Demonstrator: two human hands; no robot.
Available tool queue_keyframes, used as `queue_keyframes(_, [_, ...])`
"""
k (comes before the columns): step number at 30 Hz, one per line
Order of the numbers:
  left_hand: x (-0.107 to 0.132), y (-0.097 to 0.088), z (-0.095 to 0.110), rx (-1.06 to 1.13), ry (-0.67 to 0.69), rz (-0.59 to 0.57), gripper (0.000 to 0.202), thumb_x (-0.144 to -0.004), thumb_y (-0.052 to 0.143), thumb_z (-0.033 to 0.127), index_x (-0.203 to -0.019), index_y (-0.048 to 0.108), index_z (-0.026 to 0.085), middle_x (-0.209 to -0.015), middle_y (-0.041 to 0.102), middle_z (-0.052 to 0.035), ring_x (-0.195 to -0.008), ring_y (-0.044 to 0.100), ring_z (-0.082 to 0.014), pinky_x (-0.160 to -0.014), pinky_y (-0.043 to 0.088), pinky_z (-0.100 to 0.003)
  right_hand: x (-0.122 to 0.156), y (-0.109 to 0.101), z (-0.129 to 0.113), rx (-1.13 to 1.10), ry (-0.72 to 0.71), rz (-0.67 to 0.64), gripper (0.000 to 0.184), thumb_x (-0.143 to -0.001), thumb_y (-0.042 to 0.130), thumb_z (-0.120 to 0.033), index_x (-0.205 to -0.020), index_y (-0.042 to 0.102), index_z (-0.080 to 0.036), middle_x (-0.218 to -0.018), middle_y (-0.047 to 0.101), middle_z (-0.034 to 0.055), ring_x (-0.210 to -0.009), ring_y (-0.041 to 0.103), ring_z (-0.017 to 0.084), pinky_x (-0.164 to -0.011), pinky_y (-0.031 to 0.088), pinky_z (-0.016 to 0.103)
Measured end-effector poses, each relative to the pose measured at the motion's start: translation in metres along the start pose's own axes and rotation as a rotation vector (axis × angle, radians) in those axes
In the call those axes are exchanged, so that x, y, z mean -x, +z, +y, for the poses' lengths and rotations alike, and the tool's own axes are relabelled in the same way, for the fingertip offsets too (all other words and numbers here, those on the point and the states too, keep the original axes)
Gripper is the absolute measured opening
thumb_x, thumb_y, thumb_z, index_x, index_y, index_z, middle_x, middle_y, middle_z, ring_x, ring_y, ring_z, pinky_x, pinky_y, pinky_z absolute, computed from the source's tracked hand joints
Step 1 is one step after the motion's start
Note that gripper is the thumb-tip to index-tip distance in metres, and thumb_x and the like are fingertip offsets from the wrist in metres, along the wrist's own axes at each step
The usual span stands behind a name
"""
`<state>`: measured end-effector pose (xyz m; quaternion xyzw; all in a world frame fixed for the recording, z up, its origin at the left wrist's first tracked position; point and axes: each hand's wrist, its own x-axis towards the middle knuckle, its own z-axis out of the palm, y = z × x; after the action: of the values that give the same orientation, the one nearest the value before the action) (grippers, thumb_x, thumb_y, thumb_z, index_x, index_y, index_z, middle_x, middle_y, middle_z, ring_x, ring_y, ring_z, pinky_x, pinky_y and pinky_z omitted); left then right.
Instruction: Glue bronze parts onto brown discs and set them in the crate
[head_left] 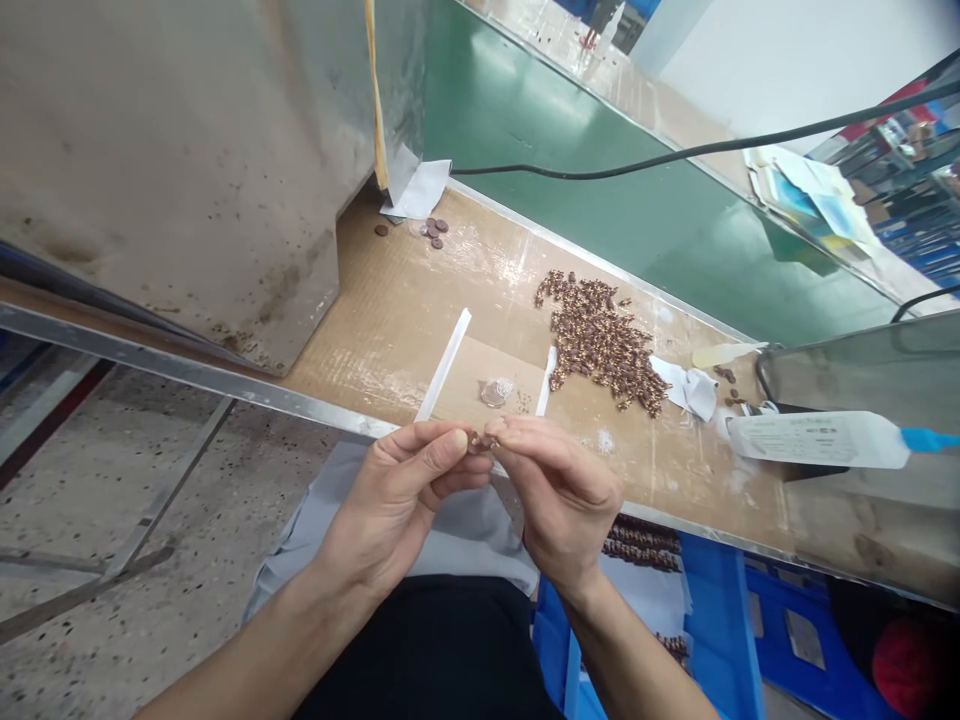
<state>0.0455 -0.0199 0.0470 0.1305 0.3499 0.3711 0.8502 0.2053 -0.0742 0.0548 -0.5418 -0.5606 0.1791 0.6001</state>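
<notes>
My left hand [409,480] and my right hand [559,490] meet over the front edge of the workbench, both closed in a pinch. Between the left thumb and fingers sits a small brown-and-gold piece [475,441]. The right fingertips close at its right side; whatever they pinch is too small to name. Just beyond the hands, a small clear container [495,391] with something shiny in it rests on a cardboard pad [480,360]. Tiny specks [523,402] lie to its right. Farther right spreads a large pile of similar brown-and-gold pieces [600,335].
White strips [444,365] edge the cardboard pad. A clear bottle with a blue tip [821,440] lies at the right. Brown discs [436,232] lie at the back left, near a metal housing [172,150]. Below the bench, a blue crate [720,620] holds rows of brown pieces.
</notes>
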Motion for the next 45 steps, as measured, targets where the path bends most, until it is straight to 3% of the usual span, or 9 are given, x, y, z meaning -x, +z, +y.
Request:
queue_keyframes(13, [0.002, 0.005, 0.002, -0.061, 0.029, 0.026, 0.029, -0.074, 0.111, 0.035, -0.087, 0.092, 0.018, -0.088, 0.089, -0.0048, -0.074, 0.085, -0.0157, -0.075, 0.072, -0.019, 0.000, 0.000, 0.000, 0.028, -0.084, 0.005, 0.046, -0.099, 0.082, -0.001, -0.126, 0.087, -0.038, -0.114, 0.089, 0.0001, -0.102, 0.087, 0.026, -0.096, 0.074, 0.048])
queue_keyframes(25, [-0.005, 0.007, -0.012, -0.151, 0.015, -0.007, 0.025, -0.084, 0.104, 0.032, -0.097, 0.089, 0.016, -0.089, 0.088, -0.0067, -0.079, 0.086, -0.0194, -0.079, 0.073, -0.025, 0.010, -0.015, 0.003, 0.089, -0.020, 0.007, 0.038, -0.100, 0.083, -0.005, -0.123, 0.088, -0.036, -0.112, 0.089, -0.0001, -0.104, 0.086, 0.025, -0.098, 0.072, 0.045])
queue_keyframes(30, [-0.008, 0.006, -0.018, -0.189, -0.013, -0.052, 0.040, -0.094, 0.095, 0.048, -0.115, 0.087, 0.015, -0.106, 0.090, -0.0138, -0.083, 0.088, -0.0251, -0.080, 0.074, -0.031, 0.010, -0.046, 0.010, 0.207, -0.007, 0.066, 0.031, -0.102, 0.082, -0.009, -0.120, 0.088, -0.034, -0.110, 0.089, 0.0007, -0.101, 0.086, 0.025, -0.097, 0.073, 0.047])
queue_keyframes(34, [-0.012, -0.002, -0.022, -0.249, 0.029, -0.020, 0.038, -0.101, 0.086, 0.049, -0.116, 0.086, 0.014, -0.114, 0.089, -0.0161, -0.087, 0.088, -0.0256, -0.084, 0.074, -0.034, 0.005, -0.098, 0.042, 0.518, -0.026, 0.163, 0.017, -0.106, 0.080, -0.020, -0.117, 0.088, -0.029, -0.109, 0.089, 0.0045, -0.103, 0.086, 0.026, -0.097, 0.072, 0.048])
queue_keyframes(37, [-0.015, -0.007, -0.024, -0.273, 0.043, 0.011, 0.036, -0.100, 0.087, 0.047, -0.113, 0.086, 0.014, -0.110, 0.089, -0.0147, -0.086, 0.087, -0.0249, -0.084, 0.074, -0.034, 0.009, -0.122, 0.071, 0.680, 0.001, 0.132, 0.012, -0.109, 0.076, -0.026, -0.111, 0.088, -0.027, -0.107, 0.089, 0.0058, -0.103, 0.085, 0.026, -0.098, 0.070, 0.045])
queue_keyframes(40, [-0.018, -0.009, -0.025, -0.279, 0.037, 0.031, 0.035, -0.098, 0.088, 0.047, -0.111, 0.086, 0.014, -0.107, 0.089, -0.0138, -0.084, 0.086, -0.0249, -0.083, 0.073, -0.034, 0.016, -0.125, 0.089, 0.688, 0.003, 0.095, 0.014, -0.111, 0.074, -0.024, -0.112, 0.088, -0.027, -0.108, 0.088, 0.0054, -0.102, 0.084, 0.024, -0.098, 0.069, 0.042])
queue_keyframes(45, [-0.020, -0.013, -0.027, -0.295, 0.031, 0.040, 0.032, -0.100, 0.087, 0.045, -0.112, 0.086, 0.016, -0.106, 0.089, -0.0119, -0.083, 0.086, -0.0244, -0.084, 0.073, -0.033, 0.021, -0.121, 0.098, 0.718, -0.042, 0.082, 0.016, -0.110, 0.076, -0.021, -0.115, 0.089, -0.027, -0.112, 0.089, 0.0060, -0.105, 0.085, 0.023, -0.099, 0.069, 0.041])
